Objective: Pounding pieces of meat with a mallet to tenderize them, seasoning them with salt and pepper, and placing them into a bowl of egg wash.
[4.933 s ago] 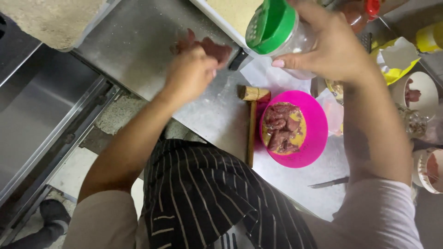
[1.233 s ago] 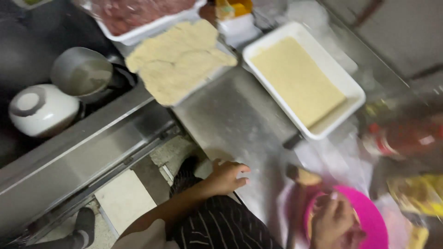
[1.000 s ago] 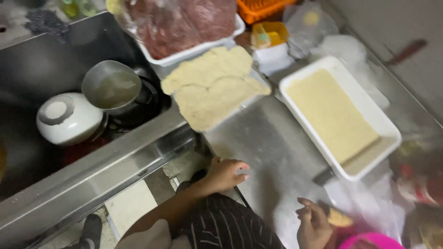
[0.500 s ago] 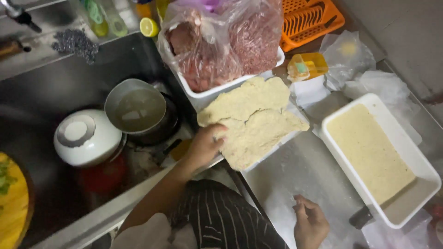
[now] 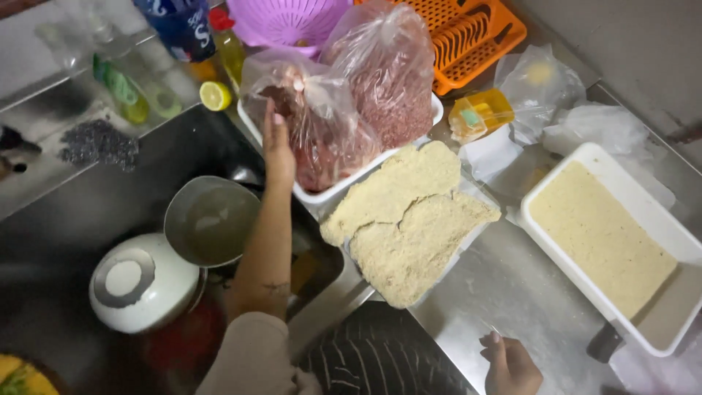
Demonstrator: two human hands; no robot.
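On the steel worktop (image 5: 504, 292), a white tray (image 5: 322, 196) at twelve o'clock holds two clear bags of raw meat. The left hand (image 5: 278, 150) lies flat, fingers extended, against the nearer bag (image 5: 322, 132): heavy, limp, slippery film, best gathered at its knotted neck. The right hand (image 5: 512, 363) rests loosely open at five o'clock.

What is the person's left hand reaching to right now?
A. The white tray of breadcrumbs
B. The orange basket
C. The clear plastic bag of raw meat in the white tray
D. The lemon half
C: the left hand rests against the clear bag of raw meat sitting in its white tray, well apart from the other three things.
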